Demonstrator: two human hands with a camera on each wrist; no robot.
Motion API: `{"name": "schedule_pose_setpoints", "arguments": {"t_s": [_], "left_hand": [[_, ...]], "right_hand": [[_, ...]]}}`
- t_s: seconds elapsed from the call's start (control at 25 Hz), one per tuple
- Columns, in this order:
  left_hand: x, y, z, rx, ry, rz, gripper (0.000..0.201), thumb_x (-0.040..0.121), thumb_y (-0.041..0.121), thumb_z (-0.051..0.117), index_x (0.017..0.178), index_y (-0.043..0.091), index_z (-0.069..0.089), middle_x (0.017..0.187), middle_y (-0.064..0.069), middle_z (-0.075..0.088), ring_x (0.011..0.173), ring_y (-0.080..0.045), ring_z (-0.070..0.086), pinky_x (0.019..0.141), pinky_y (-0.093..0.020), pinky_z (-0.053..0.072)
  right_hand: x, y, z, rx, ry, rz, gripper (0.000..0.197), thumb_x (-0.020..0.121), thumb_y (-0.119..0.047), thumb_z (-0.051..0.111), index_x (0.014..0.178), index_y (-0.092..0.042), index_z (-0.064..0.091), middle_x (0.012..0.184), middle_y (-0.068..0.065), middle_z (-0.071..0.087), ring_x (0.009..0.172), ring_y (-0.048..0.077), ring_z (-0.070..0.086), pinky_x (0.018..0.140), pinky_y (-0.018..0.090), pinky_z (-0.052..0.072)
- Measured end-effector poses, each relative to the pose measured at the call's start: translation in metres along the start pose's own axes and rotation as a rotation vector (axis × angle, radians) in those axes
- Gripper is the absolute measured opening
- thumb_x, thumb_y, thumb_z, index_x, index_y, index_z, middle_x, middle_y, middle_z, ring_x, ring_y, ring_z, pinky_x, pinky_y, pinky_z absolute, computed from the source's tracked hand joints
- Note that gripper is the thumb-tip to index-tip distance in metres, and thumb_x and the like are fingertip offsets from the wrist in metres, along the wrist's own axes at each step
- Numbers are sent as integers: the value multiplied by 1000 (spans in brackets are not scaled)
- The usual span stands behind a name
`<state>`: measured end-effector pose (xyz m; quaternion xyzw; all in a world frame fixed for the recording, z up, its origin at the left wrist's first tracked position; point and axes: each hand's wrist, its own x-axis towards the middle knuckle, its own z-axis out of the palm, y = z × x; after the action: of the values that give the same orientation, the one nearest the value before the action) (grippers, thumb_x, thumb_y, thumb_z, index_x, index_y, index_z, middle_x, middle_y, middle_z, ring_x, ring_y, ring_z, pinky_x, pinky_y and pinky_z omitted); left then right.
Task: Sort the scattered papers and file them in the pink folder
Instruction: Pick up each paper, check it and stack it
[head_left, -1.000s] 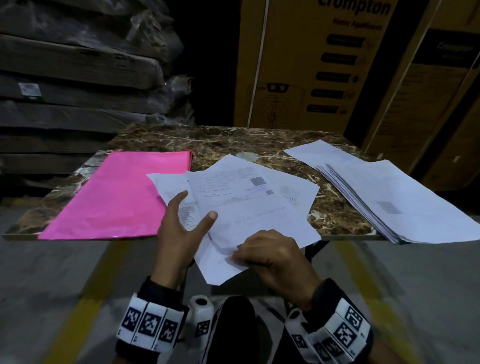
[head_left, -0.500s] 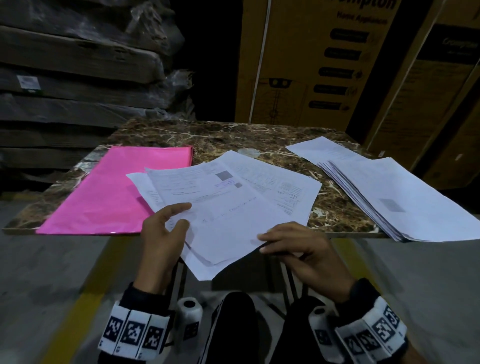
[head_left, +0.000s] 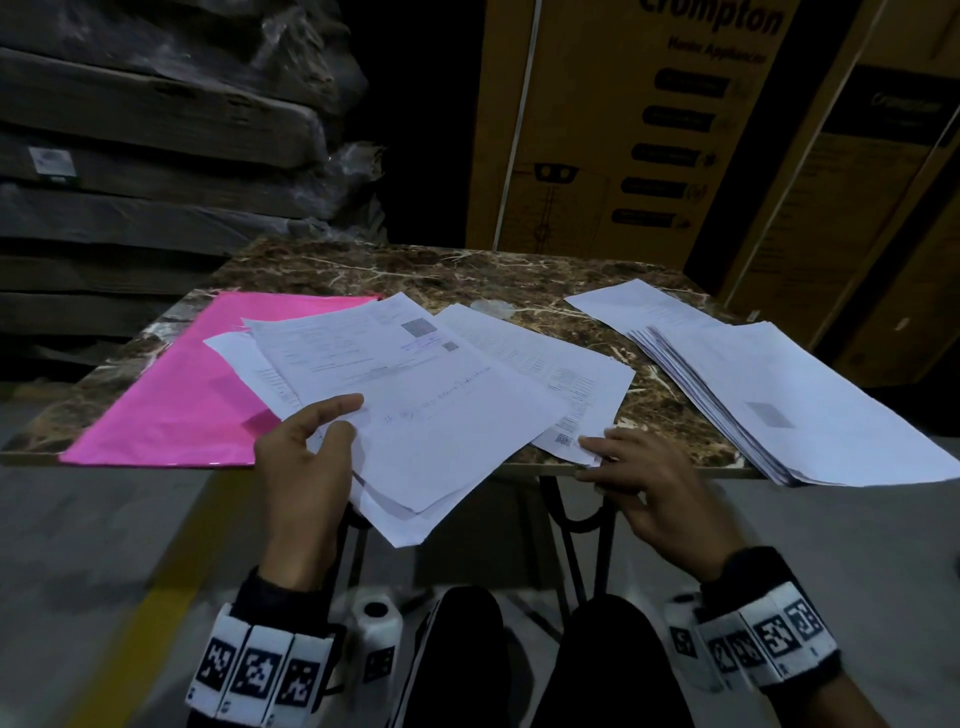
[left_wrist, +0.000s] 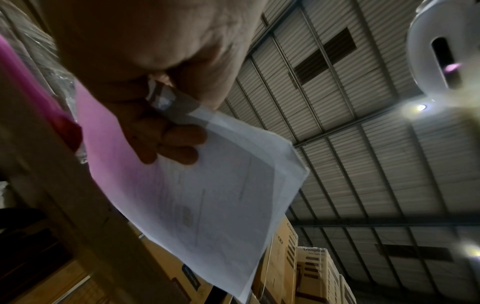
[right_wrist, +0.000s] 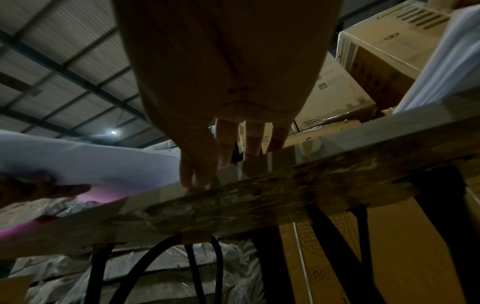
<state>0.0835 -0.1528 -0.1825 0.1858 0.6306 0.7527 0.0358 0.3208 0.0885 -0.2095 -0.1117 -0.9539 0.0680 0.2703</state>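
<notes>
since before, right hand (head_left: 652, 486) left the held white printed sheets (head_left: 415, 405), fingers spread on a loose sheet (head_left: 566, 384); left hand (head_left: 306, 457) pinched them over the flat pink folder (head_left: 171, 400) on the brown marble table (head_left: 415, 270), cardboard boxes (head_left: 623, 130) behind.

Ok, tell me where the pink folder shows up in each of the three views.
Head: pink folder lies flat at the table's left, partly under the held sheets.
Left wrist: a pink strip at the far left edge.
Right wrist: a pink sliver, bottom left.
Shared landmark: the marble table edge.
</notes>
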Motion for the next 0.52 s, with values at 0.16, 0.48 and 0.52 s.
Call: {"name": "schedule_pose_setpoints", "arguments": {"t_s": [0.16,0.48,0.52], "left_hand": [[0,-4,-4,11,-19,-30,32,90,-5,55,96,18,76,107,7,73,105,-4,63,85,-22,48],[-2,5,-11,-12,-41,-18,31,90,-8,56,94,16,76,109,5,72,105,-1,61,83,-18,45],[-3,6,-11,-19,-48,-10,31,90,-8,56,94,16,76,110,5,72,106,-1,60,82,-17,45]], "right_hand": [[9,7,-2,71,89,-58,28,87,-20,54,96,-17,79,109,-3,75,99,20,71,84,45,56],[31,-12,-17,77,490,179,19,78,-2,70,94,-7,79,93,7,77,83,13,71,86,7,47],[35,-15,-22,91,529,232,20,78,2,71,94,-7,79,92,6,77,83,13,70,86,4,44]]}}
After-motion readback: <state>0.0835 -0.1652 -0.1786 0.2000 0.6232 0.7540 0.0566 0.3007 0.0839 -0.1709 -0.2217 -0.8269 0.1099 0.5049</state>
